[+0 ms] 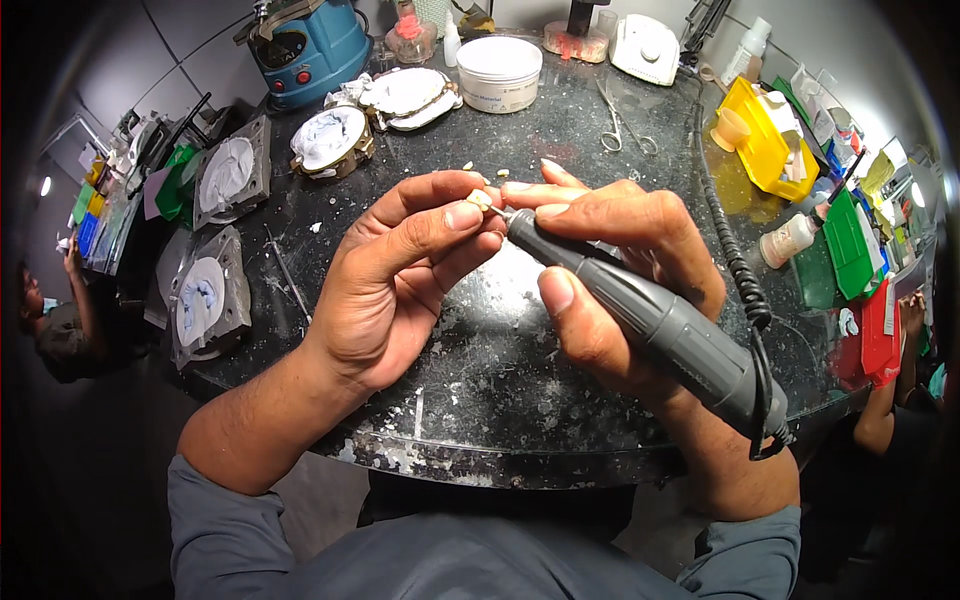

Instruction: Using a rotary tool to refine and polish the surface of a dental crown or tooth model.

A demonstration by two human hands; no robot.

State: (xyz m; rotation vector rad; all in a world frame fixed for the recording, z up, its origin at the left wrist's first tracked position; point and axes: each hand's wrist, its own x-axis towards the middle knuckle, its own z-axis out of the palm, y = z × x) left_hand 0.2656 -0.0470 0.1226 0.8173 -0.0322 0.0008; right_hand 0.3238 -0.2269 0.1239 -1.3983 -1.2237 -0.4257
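While the left hand (400, 270) pinches a small pale piece (482, 198) between thumb and forefinger, the right hand (610, 270) grips a grey rotary handpiece (640, 310) like a pen, thumb pressed along its barrel and fingers wrapped over the top, with the tool's tip meeting the pale piece just above the middle of the dark speckled worktable (500, 400). A black coiled cord (735, 260) runs from the rear of the handpiece toward the far right of the worktable. White dust and chips lie scattered across the worktable beneath the hands, which suggests a fair amount of grinding is already done; the tip on the piece suggests shaping is under way, though the piece is too small to judge how much is left. At the far edge of the worktable stand a white lidded tub (499, 72) and a blue machine (305, 45), scissors (618, 125) lie beside the tub, and grey moulding flasks (210, 295) with white fillings sit at the worktable's left side
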